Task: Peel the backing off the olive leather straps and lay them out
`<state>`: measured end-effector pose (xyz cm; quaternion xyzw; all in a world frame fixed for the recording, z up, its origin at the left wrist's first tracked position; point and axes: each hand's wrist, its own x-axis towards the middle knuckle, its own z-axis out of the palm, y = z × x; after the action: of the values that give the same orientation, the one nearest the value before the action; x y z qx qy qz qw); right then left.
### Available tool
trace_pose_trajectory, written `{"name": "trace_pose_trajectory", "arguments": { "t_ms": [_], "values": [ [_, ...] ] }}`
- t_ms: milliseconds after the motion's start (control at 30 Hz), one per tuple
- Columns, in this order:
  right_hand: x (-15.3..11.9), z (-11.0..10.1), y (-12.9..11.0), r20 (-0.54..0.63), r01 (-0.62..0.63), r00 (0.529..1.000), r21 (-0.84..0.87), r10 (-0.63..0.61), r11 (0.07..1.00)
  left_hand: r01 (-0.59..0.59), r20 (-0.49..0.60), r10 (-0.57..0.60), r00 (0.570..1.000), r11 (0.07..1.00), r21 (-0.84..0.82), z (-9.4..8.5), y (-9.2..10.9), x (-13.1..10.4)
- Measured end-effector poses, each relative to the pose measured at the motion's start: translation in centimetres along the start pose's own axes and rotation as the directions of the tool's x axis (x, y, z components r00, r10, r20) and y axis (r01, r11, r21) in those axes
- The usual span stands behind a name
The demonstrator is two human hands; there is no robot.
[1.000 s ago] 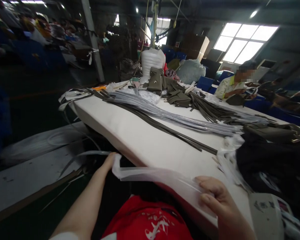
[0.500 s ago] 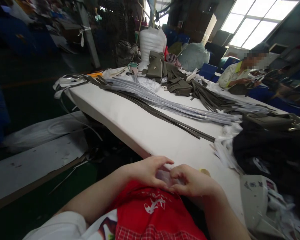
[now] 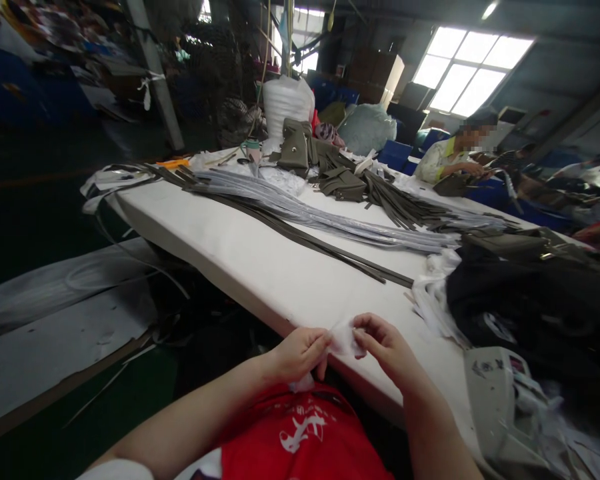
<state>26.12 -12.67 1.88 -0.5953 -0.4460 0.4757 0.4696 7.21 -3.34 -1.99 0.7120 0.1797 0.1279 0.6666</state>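
Observation:
A small piece of translucent white film (image 3: 342,339) is stretched between my two hands, over the near edge of the white table (image 3: 260,280). My left hand (image 3: 306,353) is closed on its left end, fingers bunched together. My right hand (image 3: 380,343) pinches the other end between thumb and fingers. Part of the film hangs below my left hand, in front of the red apron (image 3: 325,433). Beyond my hands, long dark straps (image 3: 300,233) and a bundle of grey plastic-wrapped strips (image 3: 330,217) lie across the table.
Dark olive bags (image 3: 295,148) sit at the far side near a white foam roll (image 3: 287,110). At the right are black cloth (image 3: 505,300) and a pale plastic machine (image 3: 495,400). Another person (image 3: 445,160) works across the table. White boards (image 3: 70,333) lie at lower left.
Both hands have moved from just above the apron toward the table edge. My left fingers have closed, and the film now shows pulled out between the hands. The view has shifted slightly right.

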Motion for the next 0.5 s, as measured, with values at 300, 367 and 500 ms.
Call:
{"name": "trace_pose_trajectory", "arguments": {
  "t_ms": [300, 367, 500],
  "values": [
    [-0.2, -0.8, -1.4, 0.066, 0.178, 0.984, -0.364, -0.165, 0.914, -0.18, -0.069, 0.174, 0.982, 0.979, -0.094, -2.0, 0.8, -0.1],
    [-0.2, -0.7, -2.5, 0.171, 0.234, 0.97, -0.451, -0.174, 0.861, -0.234, 0.194, 0.233, 0.953, 0.972, -0.015, -2.5, 2.0, -0.2],
    [0.3, -0.3, -3.0, 0.174, 0.262, 0.962, -0.383, -0.209, 0.886, -0.3, 0.28, 0.258, 0.925, 0.946, 0.121, -1.8, 2.8, 0.1]
  ]
}}
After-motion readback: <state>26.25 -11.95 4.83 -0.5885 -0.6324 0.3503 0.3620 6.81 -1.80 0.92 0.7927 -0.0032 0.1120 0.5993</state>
